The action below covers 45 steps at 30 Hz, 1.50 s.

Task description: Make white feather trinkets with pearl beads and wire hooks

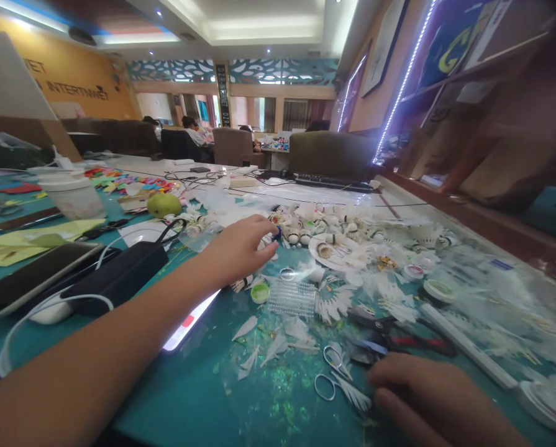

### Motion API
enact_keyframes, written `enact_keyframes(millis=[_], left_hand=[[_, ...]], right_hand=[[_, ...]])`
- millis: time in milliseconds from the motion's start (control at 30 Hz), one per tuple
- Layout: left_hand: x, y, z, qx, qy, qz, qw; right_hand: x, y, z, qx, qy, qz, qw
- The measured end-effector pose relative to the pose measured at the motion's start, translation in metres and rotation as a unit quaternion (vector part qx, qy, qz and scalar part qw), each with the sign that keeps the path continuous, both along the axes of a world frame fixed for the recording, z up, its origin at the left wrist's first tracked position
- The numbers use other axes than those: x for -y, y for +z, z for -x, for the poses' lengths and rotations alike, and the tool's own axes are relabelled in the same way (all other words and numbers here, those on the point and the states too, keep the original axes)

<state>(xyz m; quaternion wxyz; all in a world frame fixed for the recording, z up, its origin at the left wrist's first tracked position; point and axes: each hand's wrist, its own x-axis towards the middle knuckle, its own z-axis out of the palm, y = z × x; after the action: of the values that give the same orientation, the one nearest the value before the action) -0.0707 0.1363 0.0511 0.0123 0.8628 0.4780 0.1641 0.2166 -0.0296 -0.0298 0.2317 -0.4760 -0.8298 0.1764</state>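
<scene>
My left hand (pixel 245 245) reaches over the table to the near edge of a pile of feather shuttlecocks (pixel 300 234). Its thumb and index finger are apart, and a small blue spot shows by the index fingertip. At the lower right is my right hand (pixel 436 397), blurred, with its fingers curled; what they hold, if anything, is hidden. Small scissors with white-rimmed loops (pixel 327 386) lie just left of it, beside trimmed white feathers (pixel 352 392). Dark-handled scissors (pixel 399 332) rest beyond that hand. A sheet of clear beads (pixel 291 298) and loose feathers (pixel 275 347) lie between the hands.
A lit phone (pixel 191 323) lies under my left forearm. To the left are a black case (pixel 119 273), cables, a lidded cup (pixel 70 192) and a green fruit (pixel 164 205). Plastic bags and a white stick (pixel 468 347) lie right. People sit at far desks.
</scene>
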Motion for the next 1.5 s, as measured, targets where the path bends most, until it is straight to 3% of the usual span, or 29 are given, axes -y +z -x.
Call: enact_keyframes(millis=[167, 267, 400, 533, 900, 1167, 1300, 1500], left_hand=[[0.013, 0.0, -0.005, 0.04, -0.078, 0.048, 0.995], [0.02, -0.006, -0.01, 0.044, -0.159, 0.058, 0.985], [0.034, -0.018, -0.023, 0.012, -0.267, 0.055, 0.962], [0.045, -0.029, -0.032, -0.043, -0.328, 0.046, 0.943], [0.049, -0.04, -0.039, -0.095, -0.333, 0.041, 0.937], [0.046, -0.018, -0.031, -0.015, -0.322, 0.047, 0.945], [0.046, -0.006, -0.026, 0.111, -0.339, 0.076, 0.931], [0.046, -0.004, -0.026, 0.159, -0.347, 0.11, 0.918]], right_hand=[[0.0, 0.001, 0.001, -0.011, -0.001, 0.008, 1.0], [-0.001, -0.001, 0.001, -0.008, -0.001, 0.008, 1.0], [-0.001, 0.002, 0.002, -0.001, 0.008, 0.01, 1.0], [0.0, 0.009, 0.006, -0.013, 0.013, 0.005, 1.0], [0.001, 0.011, 0.01, -0.016, 0.016, 0.018, 1.0], [0.003, 0.011, 0.007, -0.003, 0.012, 0.026, 1.0], [0.002, 0.009, 0.004, 0.009, 0.015, 0.051, 0.999], [0.001, 0.01, 0.004, 0.012, 0.011, 0.054, 0.998]])
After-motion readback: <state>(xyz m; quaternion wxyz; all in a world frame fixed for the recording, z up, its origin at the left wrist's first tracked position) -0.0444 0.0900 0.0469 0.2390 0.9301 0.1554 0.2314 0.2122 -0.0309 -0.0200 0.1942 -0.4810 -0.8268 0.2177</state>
